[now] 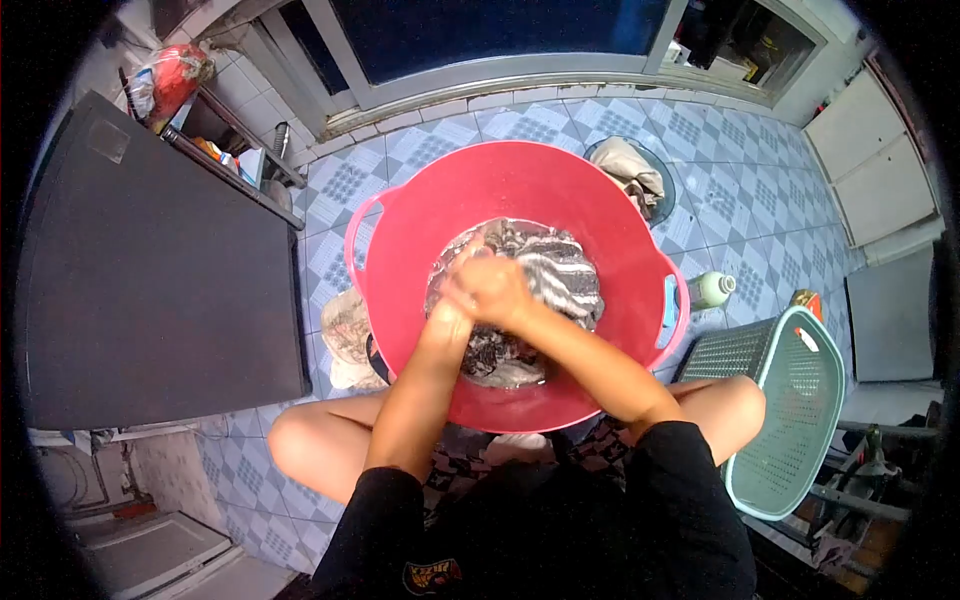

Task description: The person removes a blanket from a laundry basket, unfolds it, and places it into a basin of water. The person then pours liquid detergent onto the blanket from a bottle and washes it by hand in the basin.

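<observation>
My left hand (457, 296) and my right hand (497, 287) are pressed together over the middle of a big pink tub (420, 215). Both are blurred by motion. The right hand looks closed, its fingers curled toward the left hand, and whatever is between them is hidden. How the left hand's fingers lie is too smeared to tell. Just below and beside the hands, wet dark cloth with white stripes (565, 275) lies in water at the bottom of the tub. A pale grey piece of cloth (515, 374) shows near my side.
Behind the tub stands a basin of beige clothes (630, 168). To the right are a pale green bottle (712, 290) and a green laundry basket (785, 440). Light cloth (346, 335) lies left of the tub, near a dark cabinet-like block (165, 270).
</observation>
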The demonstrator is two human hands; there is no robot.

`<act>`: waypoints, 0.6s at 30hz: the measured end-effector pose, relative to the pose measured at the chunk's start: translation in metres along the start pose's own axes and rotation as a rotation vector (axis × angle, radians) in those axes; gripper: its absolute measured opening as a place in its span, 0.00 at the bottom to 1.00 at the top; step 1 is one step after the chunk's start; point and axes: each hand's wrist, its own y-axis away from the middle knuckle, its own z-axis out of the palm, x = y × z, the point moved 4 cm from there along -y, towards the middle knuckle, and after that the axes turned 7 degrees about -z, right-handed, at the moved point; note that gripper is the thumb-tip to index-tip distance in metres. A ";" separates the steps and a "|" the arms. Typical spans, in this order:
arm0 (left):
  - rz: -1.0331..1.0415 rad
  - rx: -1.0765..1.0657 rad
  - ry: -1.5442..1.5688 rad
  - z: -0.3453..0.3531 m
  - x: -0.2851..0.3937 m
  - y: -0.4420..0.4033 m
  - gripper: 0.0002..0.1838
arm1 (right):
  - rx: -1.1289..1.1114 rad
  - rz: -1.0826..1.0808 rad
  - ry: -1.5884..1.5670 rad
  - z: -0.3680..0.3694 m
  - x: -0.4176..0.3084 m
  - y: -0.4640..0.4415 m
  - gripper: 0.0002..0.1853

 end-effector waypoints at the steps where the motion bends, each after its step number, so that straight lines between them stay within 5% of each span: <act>1: 0.115 0.119 -0.038 0.011 0.008 0.009 0.21 | 0.034 0.239 0.037 -0.002 0.025 -0.003 0.17; 2: -0.023 0.121 -0.390 0.027 0.015 -0.001 0.21 | 0.154 0.363 0.014 -0.006 0.045 -0.006 0.16; 5: 0.006 0.317 -0.372 0.035 0.018 0.013 0.19 | 0.180 0.310 0.056 -0.002 0.044 0.002 0.16; 7: -0.055 -0.012 0.054 0.056 0.023 0.035 0.19 | 0.254 0.282 -0.078 -0.004 0.021 0.003 0.15; 10: -0.018 -0.125 -0.339 -0.043 -0.009 -0.047 0.20 | 0.036 0.000 -0.166 -0.001 -0.025 0.012 0.12; 11: -0.002 -0.162 -0.470 -0.069 -0.024 -0.075 0.21 | 0.033 0.030 -0.135 -0.001 -0.020 0.013 0.12; 13: -0.024 -0.310 -0.086 -0.094 -0.049 -0.097 0.25 | -0.019 0.283 0.024 0.006 0.029 0.008 0.13; 15: -0.148 0.298 -0.484 0.012 0.023 0.009 0.19 | 0.013 0.463 0.059 0.008 0.059 0.009 0.11; 16: -0.196 0.414 -0.436 0.045 0.024 0.028 0.17 | 0.053 0.499 0.027 0.007 0.058 0.012 0.10; 18: -0.115 0.262 -0.373 0.043 0.023 0.019 0.15 | 0.096 0.537 0.002 0.000 0.051 0.011 0.09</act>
